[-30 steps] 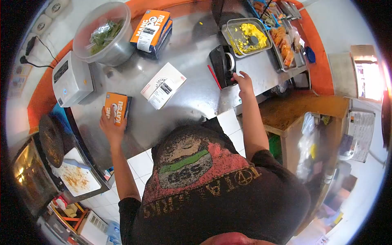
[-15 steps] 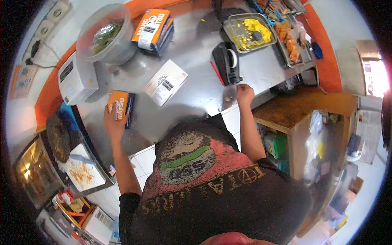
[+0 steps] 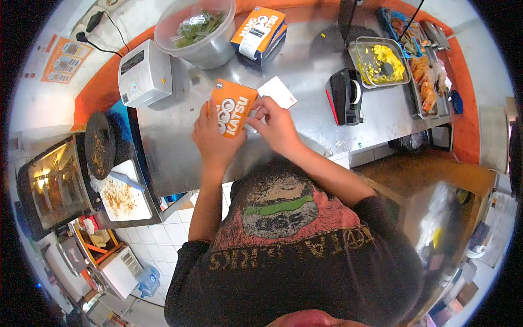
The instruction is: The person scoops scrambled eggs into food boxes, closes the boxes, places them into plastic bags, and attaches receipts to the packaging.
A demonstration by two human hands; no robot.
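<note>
Leafy greens (image 3: pixel 201 30) sit in a translucent tub (image 3: pixel 211 57) at the far left of a stainless-steel counter (image 3: pixel 305 122), while yellow food (image 3: pixel 385 53) lies in a clear container (image 3: pixel 363 48) at right, near a metal tray (image 3: pixel 444 108) of orange-brown pieces (image 3: pixel 427 92). At left, brown crumbs (image 3: pixel 120 199) dust a white cutting board (image 3: pixel 141 207), a blue water jug (image 3: pixel 148 280) nearer.

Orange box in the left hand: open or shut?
Looks shut: the orange box shows its printed face flat, no flap visibly raised. Edges behind the left hand are hidden.

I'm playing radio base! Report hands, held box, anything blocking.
Left hand holding orange rectangular cardboard box. Right hand at its edge, contact unclear. White rectangular cardboard box behind, seemingly not blocking.
</note>
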